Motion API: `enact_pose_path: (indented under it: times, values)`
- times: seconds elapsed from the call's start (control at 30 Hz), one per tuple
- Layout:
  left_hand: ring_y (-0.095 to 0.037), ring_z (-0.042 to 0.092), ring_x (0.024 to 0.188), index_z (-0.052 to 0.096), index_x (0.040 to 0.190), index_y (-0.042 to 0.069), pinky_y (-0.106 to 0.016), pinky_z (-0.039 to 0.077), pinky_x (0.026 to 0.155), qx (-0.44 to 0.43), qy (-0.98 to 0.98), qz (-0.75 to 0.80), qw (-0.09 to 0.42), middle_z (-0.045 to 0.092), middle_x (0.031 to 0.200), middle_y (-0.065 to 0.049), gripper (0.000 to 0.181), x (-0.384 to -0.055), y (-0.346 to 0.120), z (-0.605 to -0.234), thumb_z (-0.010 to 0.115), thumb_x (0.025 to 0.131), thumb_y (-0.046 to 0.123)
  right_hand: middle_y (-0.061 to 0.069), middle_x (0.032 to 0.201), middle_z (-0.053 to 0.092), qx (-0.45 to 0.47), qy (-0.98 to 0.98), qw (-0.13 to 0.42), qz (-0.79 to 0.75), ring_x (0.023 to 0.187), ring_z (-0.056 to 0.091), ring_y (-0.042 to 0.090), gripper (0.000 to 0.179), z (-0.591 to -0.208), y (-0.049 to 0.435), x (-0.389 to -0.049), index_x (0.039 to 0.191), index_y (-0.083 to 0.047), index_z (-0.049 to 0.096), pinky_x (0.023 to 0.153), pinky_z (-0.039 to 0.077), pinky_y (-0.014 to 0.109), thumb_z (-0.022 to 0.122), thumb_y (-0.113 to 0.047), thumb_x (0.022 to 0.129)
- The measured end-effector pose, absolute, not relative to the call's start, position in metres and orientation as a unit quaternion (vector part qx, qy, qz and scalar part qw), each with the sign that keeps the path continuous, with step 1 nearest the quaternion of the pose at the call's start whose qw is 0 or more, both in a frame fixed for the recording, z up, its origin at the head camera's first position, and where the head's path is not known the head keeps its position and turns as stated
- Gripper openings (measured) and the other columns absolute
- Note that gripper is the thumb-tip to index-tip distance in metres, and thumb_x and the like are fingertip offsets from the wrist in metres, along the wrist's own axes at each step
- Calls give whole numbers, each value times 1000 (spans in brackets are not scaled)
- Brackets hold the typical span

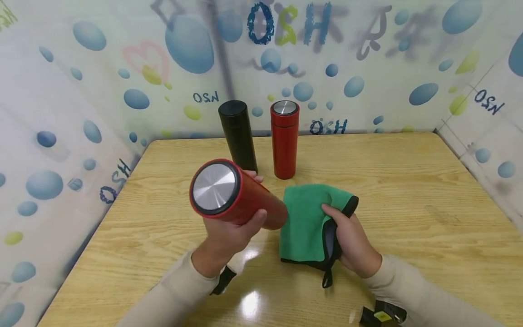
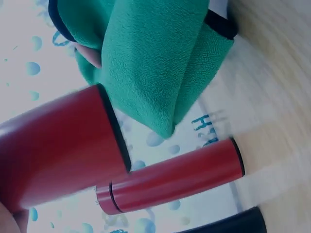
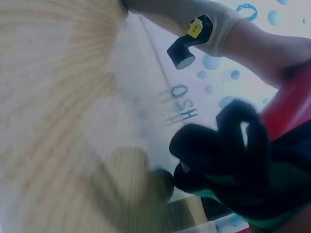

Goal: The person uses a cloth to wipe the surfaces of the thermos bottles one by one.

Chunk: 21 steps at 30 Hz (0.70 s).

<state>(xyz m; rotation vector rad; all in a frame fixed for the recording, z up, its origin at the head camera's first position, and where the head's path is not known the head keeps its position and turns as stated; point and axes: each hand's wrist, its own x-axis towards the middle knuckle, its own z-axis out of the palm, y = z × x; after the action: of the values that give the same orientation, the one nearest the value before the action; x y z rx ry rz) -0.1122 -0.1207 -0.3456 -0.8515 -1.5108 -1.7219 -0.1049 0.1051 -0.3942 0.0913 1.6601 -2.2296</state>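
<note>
My left hand point(image 1: 229, 236) grips a red thermos flask point(image 1: 261, 204) around its body, tilted so that its silver lid faces up and left. In the right hand point(image 1: 355, 243) is a folded green cloth point(image 1: 304, 222) with black edging and a small black loop, pinched with the thumb on top. The flask's base end is close to the cloth's left edge in the head view. The left wrist view shows the flask's dark-rimmed base point(image 2: 114, 128) just below the hanging green cloth point(image 2: 146, 63). Most of the left fingers are hidden behind the flask.
Behind the hands, a second red thermos flask point(image 1: 284, 145) and a black thermos flask point(image 1: 240, 136) stand upright on the wooden table point(image 1: 408, 190). A patterned curtain-like wall point(image 1: 355, 59) rises at the table's back edge and along the sides.
</note>
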Motion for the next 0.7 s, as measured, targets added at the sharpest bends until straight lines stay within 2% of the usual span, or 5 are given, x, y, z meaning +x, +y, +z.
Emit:
enact_pose_path:
  times: [0.13,0.33,0.5,0.7]
  values:
    - [-22,72,101,47,124,-3,-34,59,90,-353,-543,-684,336,69,115,-6,62,-114,-120,-343,76,87,38,-9,108,66,24,579,221,-784,101,67,8,25,-396,107,-105,121,-17,46,91,56,31,47,-36,106]
    - [-22,72,99,43,129,9,-36,59,91,-312,-522,-725,322,70,112,-2,64,-111,-117,-335,73,87,46,-8,113,66,-3,561,291,-775,105,66,8,28,-397,109,-105,124,-18,46,95,55,30,45,-39,106]
    - [-21,71,103,43,130,9,-36,58,93,-313,-523,-726,318,69,114,-1,64,-112,-118,-338,75,87,45,-8,115,67,-34,546,328,-770,105,67,9,30,-395,110,-102,128,-19,46,93,55,31,46,-38,106]
    - [-23,70,104,43,129,4,-35,57,94,-337,-541,-688,347,68,118,-2,65,-114,-117,-345,76,87,40,-7,114,67,-43,535,328,-778,105,68,10,25,-394,109,-99,125,-19,45,92,56,33,46,-34,106]
